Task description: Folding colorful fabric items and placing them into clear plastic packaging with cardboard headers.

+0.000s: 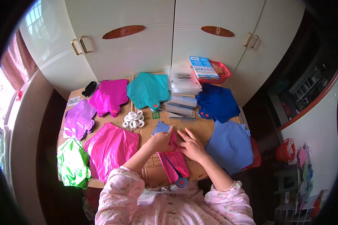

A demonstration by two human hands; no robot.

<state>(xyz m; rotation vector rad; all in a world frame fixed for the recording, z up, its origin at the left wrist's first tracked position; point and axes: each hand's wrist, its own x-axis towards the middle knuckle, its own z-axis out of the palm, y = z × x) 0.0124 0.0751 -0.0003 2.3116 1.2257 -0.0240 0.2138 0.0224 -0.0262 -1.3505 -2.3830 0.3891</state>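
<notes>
A folded pink foil balloon [173, 162] with a blue layer lies at the bench's [199, 129] near edge. The left hand [161, 141] and right hand [191, 147] press it flat, fingers extended, gripping nothing. Slick, crinkly film could spring open or slide off. Glossy stacks surround it, with 1 cluster of white rings [133, 119].

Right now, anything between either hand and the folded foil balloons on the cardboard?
Nothing visible. The left hand and right hand both rest directly on the folded pink and blue foil balloons. The small white rolls sit farther back, off to the left.
</notes>
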